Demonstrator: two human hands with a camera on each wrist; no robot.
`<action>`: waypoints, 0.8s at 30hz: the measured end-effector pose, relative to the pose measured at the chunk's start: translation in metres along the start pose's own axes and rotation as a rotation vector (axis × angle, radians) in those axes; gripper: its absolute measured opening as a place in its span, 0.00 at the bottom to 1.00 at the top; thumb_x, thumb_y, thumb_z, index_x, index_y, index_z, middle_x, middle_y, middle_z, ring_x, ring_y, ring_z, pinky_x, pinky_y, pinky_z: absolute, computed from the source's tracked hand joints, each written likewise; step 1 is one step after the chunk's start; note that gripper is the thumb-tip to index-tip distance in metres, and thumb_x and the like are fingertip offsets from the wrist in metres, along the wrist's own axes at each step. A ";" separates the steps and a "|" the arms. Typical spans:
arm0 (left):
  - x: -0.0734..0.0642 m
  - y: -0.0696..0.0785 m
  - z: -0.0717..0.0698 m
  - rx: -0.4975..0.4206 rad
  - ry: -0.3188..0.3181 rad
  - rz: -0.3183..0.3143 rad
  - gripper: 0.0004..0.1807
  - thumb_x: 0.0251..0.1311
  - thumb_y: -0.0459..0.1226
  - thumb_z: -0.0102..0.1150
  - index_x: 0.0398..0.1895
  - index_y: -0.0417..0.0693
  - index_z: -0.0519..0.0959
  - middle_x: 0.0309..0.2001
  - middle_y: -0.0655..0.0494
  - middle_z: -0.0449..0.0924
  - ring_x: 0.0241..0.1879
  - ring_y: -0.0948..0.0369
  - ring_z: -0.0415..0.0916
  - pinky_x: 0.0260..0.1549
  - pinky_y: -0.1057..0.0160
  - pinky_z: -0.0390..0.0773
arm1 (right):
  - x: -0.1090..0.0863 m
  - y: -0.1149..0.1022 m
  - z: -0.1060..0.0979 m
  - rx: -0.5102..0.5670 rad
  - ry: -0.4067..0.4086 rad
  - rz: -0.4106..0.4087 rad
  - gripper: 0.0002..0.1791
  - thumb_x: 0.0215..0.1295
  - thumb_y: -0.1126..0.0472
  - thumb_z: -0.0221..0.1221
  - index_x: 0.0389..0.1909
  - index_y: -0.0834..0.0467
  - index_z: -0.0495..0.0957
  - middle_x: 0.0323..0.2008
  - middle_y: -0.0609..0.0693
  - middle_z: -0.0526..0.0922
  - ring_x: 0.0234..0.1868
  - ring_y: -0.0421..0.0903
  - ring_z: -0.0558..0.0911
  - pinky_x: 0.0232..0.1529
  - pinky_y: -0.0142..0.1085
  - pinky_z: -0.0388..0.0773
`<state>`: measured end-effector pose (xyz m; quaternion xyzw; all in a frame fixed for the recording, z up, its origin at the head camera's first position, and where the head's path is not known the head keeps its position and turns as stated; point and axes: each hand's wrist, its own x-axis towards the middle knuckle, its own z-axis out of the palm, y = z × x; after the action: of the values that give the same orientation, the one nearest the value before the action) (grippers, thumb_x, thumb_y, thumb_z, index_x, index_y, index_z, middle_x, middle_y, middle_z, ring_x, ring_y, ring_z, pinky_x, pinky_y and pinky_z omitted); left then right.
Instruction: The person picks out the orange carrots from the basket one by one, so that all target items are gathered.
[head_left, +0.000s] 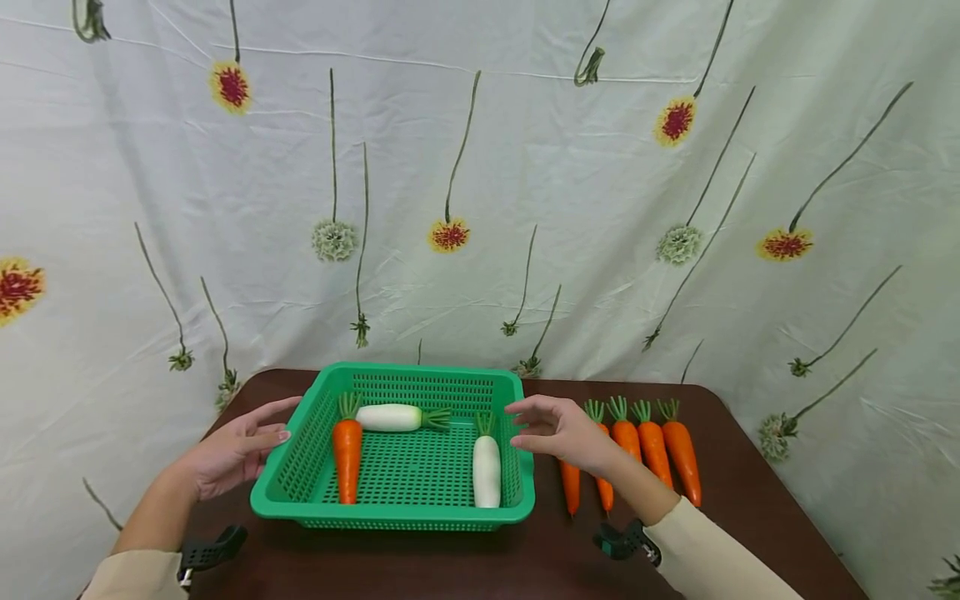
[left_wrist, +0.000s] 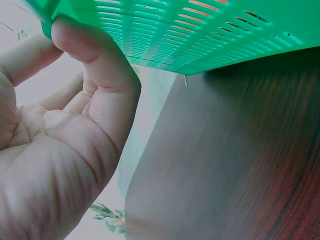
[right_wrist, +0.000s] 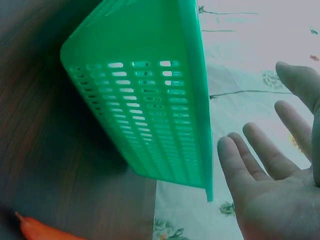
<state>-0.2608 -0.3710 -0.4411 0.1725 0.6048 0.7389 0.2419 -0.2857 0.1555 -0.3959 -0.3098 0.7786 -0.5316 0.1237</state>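
A green plastic basket [head_left: 420,517] stands on the dark table. Inside lie a carrot [head_left: 347,458] at the left, a white radish [head_left: 390,417] across the back and another white radish [head_left: 486,471] at the right. My left hand [head_left: 232,454] holds the basket's left rim between thumb and bent fingers; in the left wrist view, a fingertip [left_wrist: 67,37] touches the rim. At the right rim my right hand [head_left: 562,429] hovers with loosely spread fingers. The right wrist view shows its fingers [right_wrist: 270,155] apart from the basket's rim [right_wrist: 197,100], holding nothing.
Several carrots [head_left: 682,458] lie side by side on the table right of the basket, partly behind my right hand and forearm. A flower-printed white cloth [head_left: 570,192] hangs behind the dark wooden table [head_left: 420,567].
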 end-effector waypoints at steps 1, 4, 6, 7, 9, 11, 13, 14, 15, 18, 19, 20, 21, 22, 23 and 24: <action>0.000 0.000 0.000 -0.003 -0.001 0.001 0.32 0.81 0.30 0.37 0.81 0.60 0.46 0.61 0.56 0.83 0.56 0.54 0.85 0.53 0.48 0.85 | 0.002 -0.001 0.001 -0.007 -0.018 0.000 0.25 0.68 0.57 0.67 0.65 0.54 0.77 0.65 0.58 0.79 0.67 0.65 0.75 0.58 0.35 0.83; 0.000 -0.001 0.000 -0.008 -0.008 0.007 0.31 0.81 0.30 0.36 0.80 0.61 0.48 0.61 0.56 0.83 0.56 0.54 0.85 0.53 0.48 0.85 | 0.007 -0.004 0.004 -0.036 -0.053 0.009 0.25 0.68 0.57 0.68 0.65 0.52 0.78 0.65 0.53 0.79 0.66 0.61 0.77 0.58 0.36 0.83; 0.000 -0.001 -0.001 -0.011 -0.011 0.009 0.30 0.81 0.30 0.36 0.80 0.62 0.49 0.61 0.55 0.83 0.55 0.54 0.86 0.53 0.48 0.85 | 0.011 -0.005 0.006 -0.049 -0.065 0.012 0.24 0.68 0.57 0.68 0.64 0.52 0.78 0.66 0.53 0.79 0.66 0.59 0.78 0.58 0.37 0.83; 0.001 -0.001 -0.001 -0.012 -0.014 0.009 0.30 0.81 0.30 0.36 0.80 0.62 0.49 0.61 0.55 0.83 0.55 0.53 0.86 0.53 0.48 0.85 | 0.013 -0.005 0.007 -0.061 -0.069 0.014 0.24 0.68 0.57 0.68 0.64 0.53 0.79 0.65 0.52 0.79 0.65 0.58 0.78 0.58 0.37 0.83; 0.001 -0.002 -0.002 -0.012 -0.018 0.011 0.30 0.81 0.30 0.36 0.80 0.62 0.49 0.61 0.54 0.83 0.55 0.53 0.86 0.53 0.47 0.85 | 0.018 -0.007 0.008 -0.071 -0.085 0.011 0.24 0.68 0.57 0.68 0.64 0.53 0.79 0.65 0.53 0.79 0.65 0.56 0.79 0.60 0.38 0.83; 0.001 -0.002 -0.002 -0.013 -0.019 0.011 0.30 0.81 0.30 0.36 0.79 0.62 0.50 0.61 0.54 0.83 0.55 0.53 0.86 0.53 0.47 0.85 | 0.023 -0.009 0.011 -0.082 -0.102 0.012 0.24 0.68 0.56 0.68 0.63 0.52 0.79 0.65 0.52 0.79 0.65 0.56 0.79 0.61 0.38 0.83; 0.001 -0.002 -0.002 -0.013 -0.021 0.012 0.30 0.81 0.29 0.36 0.79 0.63 0.50 0.61 0.54 0.83 0.55 0.53 0.86 0.53 0.47 0.85 | 0.027 -0.011 0.013 -0.087 -0.122 0.016 0.23 0.68 0.55 0.68 0.63 0.51 0.79 0.65 0.51 0.79 0.65 0.54 0.79 0.61 0.39 0.82; 0.001 -0.002 -0.002 -0.013 -0.021 0.013 0.30 0.81 0.29 0.36 0.79 0.63 0.50 0.61 0.54 0.83 0.55 0.53 0.86 0.53 0.47 0.85 | 0.029 -0.013 0.015 -0.088 -0.131 0.017 0.23 0.68 0.55 0.68 0.63 0.51 0.79 0.65 0.50 0.79 0.64 0.52 0.80 0.62 0.38 0.82; 0.001 -0.002 -0.002 -0.014 -0.021 0.013 0.30 0.81 0.29 0.36 0.79 0.63 0.50 0.61 0.54 0.83 0.55 0.53 0.86 0.53 0.48 0.85 | 0.031 -0.014 0.017 -0.089 -0.139 0.019 0.23 0.68 0.55 0.68 0.63 0.50 0.80 0.65 0.49 0.79 0.64 0.51 0.80 0.61 0.38 0.82; 0.001 -0.001 -0.002 -0.015 -0.022 0.014 0.30 0.81 0.29 0.36 0.79 0.64 0.50 0.61 0.54 0.83 0.54 0.53 0.86 0.53 0.48 0.85 | 0.038 -0.019 0.022 -0.085 -0.166 0.025 0.22 0.68 0.56 0.68 0.62 0.49 0.80 0.66 0.50 0.78 0.63 0.49 0.81 0.60 0.37 0.83; 0.001 -0.001 -0.002 -0.015 -0.023 0.012 0.30 0.81 0.29 0.36 0.79 0.64 0.50 0.61 0.54 0.83 0.54 0.53 0.86 0.53 0.48 0.85 | 0.040 -0.020 0.024 -0.085 -0.174 0.030 0.22 0.68 0.56 0.68 0.62 0.48 0.80 0.66 0.49 0.78 0.63 0.49 0.81 0.60 0.36 0.83; 0.001 -0.002 -0.002 -0.015 -0.024 0.012 0.30 0.81 0.29 0.36 0.79 0.64 0.50 0.61 0.54 0.83 0.54 0.53 0.86 0.53 0.48 0.85 | 0.042 -0.021 0.026 -0.086 -0.183 0.031 0.22 0.68 0.56 0.68 0.62 0.48 0.80 0.66 0.49 0.78 0.63 0.49 0.81 0.59 0.35 0.83; 0.001 -0.002 -0.002 -0.014 -0.024 0.011 0.30 0.81 0.29 0.36 0.79 0.64 0.50 0.61 0.54 0.83 0.54 0.53 0.86 0.54 0.48 0.85 | 0.044 -0.023 0.028 -0.089 -0.192 0.034 0.22 0.68 0.56 0.68 0.62 0.47 0.80 0.66 0.48 0.78 0.63 0.48 0.81 0.59 0.35 0.83; 0.001 -0.002 -0.002 -0.014 -0.024 0.009 0.30 0.81 0.29 0.36 0.79 0.65 0.50 0.61 0.54 0.83 0.55 0.53 0.86 0.54 0.48 0.85 | 0.046 -0.024 0.030 -0.093 -0.201 0.037 0.22 0.68 0.56 0.68 0.62 0.46 0.80 0.66 0.47 0.78 0.63 0.48 0.81 0.59 0.34 0.83; 0.001 -0.002 -0.002 -0.014 -0.025 0.008 0.30 0.81 0.30 0.36 0.79 0.65 0.50 0.61 0.54 0.83 0.55 0.53 0.86 0.54 0.48 0.85 | 0.049 -0.025 0.032 -0.095 -0.210 0.037 0.22 0.68 0.55 0.68 0.61 0.46 0.80 0.66 0.47 0.78 0.63 0.47 0.81 0.59 0.34 0.82; 0.001 -0.003 -0.002 -0.014 -0.026 0.007 0.30 0.82 0.30 0.35 0.79 0.65 0.50 0.61 0.55 0.83 0.55 0.53 0.86 0.54 0.48 0.85 | 0.051 -0.027 0.034 -0.100 -0.218 0.039 0.21 0.68 0.55 0.68 0.61 0.45 0.80 0.66 0.45 0.78 0.63 0.47 0.81 0.59 0.34 0.82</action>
<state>-0.2622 -0.3722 -0.4443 0.1823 0.5958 0.7418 0.2483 -0.2984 0.0921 -0.3787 -0.3565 0.7917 -0.4529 0.2025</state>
